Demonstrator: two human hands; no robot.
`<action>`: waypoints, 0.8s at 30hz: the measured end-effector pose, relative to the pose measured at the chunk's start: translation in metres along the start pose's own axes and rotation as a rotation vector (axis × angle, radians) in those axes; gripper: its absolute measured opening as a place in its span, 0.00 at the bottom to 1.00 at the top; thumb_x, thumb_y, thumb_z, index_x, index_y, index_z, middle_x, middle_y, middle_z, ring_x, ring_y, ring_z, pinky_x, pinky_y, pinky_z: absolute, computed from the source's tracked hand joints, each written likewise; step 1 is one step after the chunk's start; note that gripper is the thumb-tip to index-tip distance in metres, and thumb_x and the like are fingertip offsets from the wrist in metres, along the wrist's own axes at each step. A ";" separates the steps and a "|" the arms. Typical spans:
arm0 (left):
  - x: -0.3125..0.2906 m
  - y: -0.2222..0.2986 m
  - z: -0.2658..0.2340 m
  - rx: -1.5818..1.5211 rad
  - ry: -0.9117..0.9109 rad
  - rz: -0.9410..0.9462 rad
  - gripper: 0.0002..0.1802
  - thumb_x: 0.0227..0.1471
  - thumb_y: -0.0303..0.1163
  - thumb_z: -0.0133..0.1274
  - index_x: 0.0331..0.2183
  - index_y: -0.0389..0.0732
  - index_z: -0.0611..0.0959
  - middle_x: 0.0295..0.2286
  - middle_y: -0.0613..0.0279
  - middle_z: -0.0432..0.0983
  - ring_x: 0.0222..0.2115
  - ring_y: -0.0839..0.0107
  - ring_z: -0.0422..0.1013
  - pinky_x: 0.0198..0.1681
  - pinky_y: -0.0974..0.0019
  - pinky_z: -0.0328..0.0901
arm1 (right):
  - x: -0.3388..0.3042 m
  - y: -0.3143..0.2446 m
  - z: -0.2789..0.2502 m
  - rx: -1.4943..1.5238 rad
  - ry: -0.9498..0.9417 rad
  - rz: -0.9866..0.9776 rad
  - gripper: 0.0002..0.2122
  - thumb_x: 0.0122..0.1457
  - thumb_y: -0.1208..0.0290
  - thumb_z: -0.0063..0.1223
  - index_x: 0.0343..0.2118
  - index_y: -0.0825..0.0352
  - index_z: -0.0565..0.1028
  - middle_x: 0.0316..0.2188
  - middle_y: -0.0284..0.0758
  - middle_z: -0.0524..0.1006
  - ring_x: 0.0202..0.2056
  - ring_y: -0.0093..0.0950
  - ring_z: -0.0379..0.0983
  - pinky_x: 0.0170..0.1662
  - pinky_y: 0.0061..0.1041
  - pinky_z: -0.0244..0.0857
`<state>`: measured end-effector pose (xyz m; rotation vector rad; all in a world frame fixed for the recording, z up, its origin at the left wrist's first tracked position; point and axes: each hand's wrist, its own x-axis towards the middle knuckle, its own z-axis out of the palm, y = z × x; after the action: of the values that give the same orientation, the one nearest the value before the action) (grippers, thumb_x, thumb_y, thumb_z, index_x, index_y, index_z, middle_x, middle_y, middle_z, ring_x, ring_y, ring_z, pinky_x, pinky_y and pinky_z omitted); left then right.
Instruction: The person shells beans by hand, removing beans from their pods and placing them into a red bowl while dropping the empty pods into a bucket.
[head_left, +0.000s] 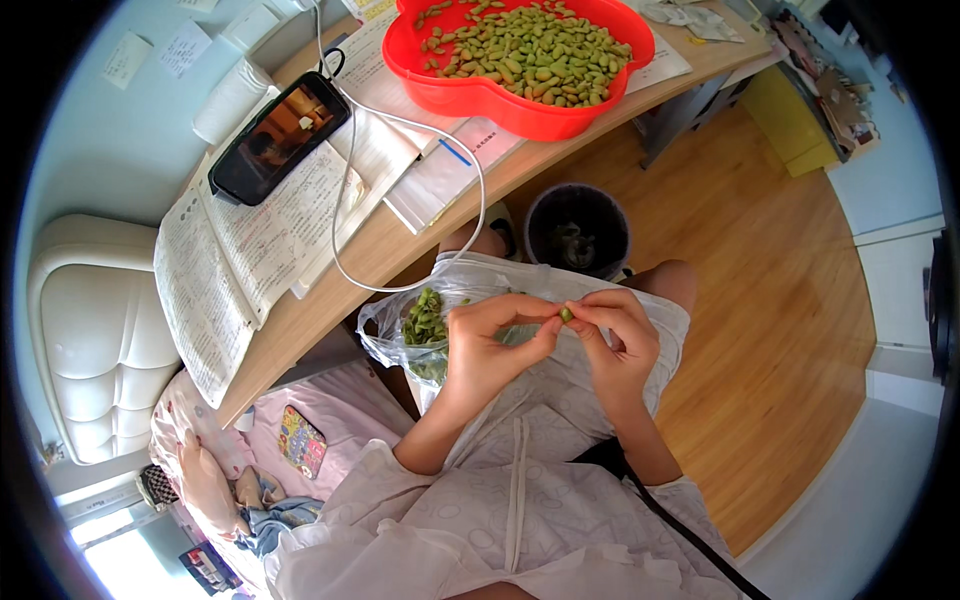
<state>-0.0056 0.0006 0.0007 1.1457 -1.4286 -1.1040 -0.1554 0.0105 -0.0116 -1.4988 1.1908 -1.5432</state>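
Above my lap, the fingertips of both hands meet around a small green bean (567, 315). My left hand (487, 335) pinches it from one side with thumb and forefinger. From the other side, the thumb and fingers of my right hand (622, 335) grip it too. Left of my left hand, a clear plastic bag (378, 335) with green pods (424, 320) rests against my lap, partly hidden by the hand. On the desk ahead stands a red scalloped bowl (470, 98) full of shelled green beans (540, 55).
A dark bin (532, 235) with some scraps in it stands on the wooden floor (740, 330) beyond my knees. The desk (300, 335) holds a propped phone (280, 138), open notebooks (240, 250) and a white cable (481, 190) looping past its edge. Left is a bed (360, 410).
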 end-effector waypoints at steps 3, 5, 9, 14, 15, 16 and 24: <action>-0.001 0.000 0.002 -0.058 0.017 -0.064 0.07 0.42 0.21 0.59 0.29 0.31 0.82 0.27 0.56 0.81 0.30 0.72 0.78 0.34 0.74 0.70 | 0.001 -0.001 -0.002 -0.096 -0.027 0.005 0.09 0.46 0.87 0.58 0.32 0.71 0.80 0.29 0.36 0.76 0.31 0.25 0.73 0.33 0.19 0.69; 0.000 0.001 0.003 -0.076 0.016 -0.089 0.07 0.42 0.21 0.59 0.29 0.31 0.82 0.27 0.57 0.81 0.31 0.72 0.78 0.34 0.74 0.70 | 0.000 0.002 -0.001 -0.124 -0.021 -0.009 0.09 0.46 0.86 0.58 0.32 0.71 0.80 0.30 0.37 0.76 0.30 0.25 0.74 0.33 0.18 0.69; 0.000 0.002 0.002 -0.041 0.005 -0.092 0.07 0.42 0.21 0.59 0.29 0.31 0.82 0.27 0.56 0.81 0.32 0.71 0.78 0.34 0.74 0.70 | -0.001 0.006 0.002 -0.171 0.004 -0.074 0.09 0.46 0.86 0.58 0.33 0.72 0.79 0.30 0.37 0.76 0.30 0.25 0.74 0.31 0.18 0.69; 0.000 0.006 0.002 -0.017 -0.005 -0.124 0.07 0.43 0.19 0.57 0.30 0.29 0.82 0.28 0.57 0.80 0.31 0.74 0.77 0.37 0.74 0.70 | -0.001 0.006 0.003 -0.199 0.017 -0.104 0.09 0.47 0.87 0.58 0.33 0.73 0.79 0.30 0.38 0.76 0.30 0.25 0.74 0.31 0.18 0.71; 0.001 0.005 0.002 -0.024 0.002 -0.126 0.07 0.43 0.19 0.57 0.30 0.29 0.82 0.28 0.58 0.80 0.30 0.75 0.77 0.37 0.74 0.70 | -0.001 0.006 0.003 -0.204 0.024 -0.112 0.09 0.47 0.87 0.58 0.33 0.73 0.79 0.30 0.38 0.76 0.30 0.25 0.75 0.32 0.18 0.71; 0.000 0.004 0.002 -0.030 0.009 -0.125 0.07 0.43 0.18 0.56 0.30 0.29 0.83 0.28 0.58 0.81 0.30 0.75 0.77 0.36 0.75 0.70 | -0.001 0.006 0.004 -0.203 0.023 -0.112 0.09 0.47 0.87 0.58 0.33 0.73 0.79 0.30 0.38 0.76 0.30 0.25 0.75 0.32 0.18 0.71; -0.001 -0.002 0.005 -0.007 0.021 -0.117 0.07 0.43 0.20 0.59 0.30 0.31 0.83 0.27 0.57 0.81 0.31 0.72 0.78 0.33 0.74 0.71 | -0.004 0.012 0.005 -0.203 0.043 -0.124 0.10 0.47 0.89 0.57 0.33 0.73 0.79 0.31 0.38 0.76 0.31 0.25 0.75 0.33 0.18 0.73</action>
<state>-0.0102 0.0015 -0.0020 1.2457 -1.3547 -1.1732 -0.1520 0.0093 -0.0241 -1.7064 1.3343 -1.5816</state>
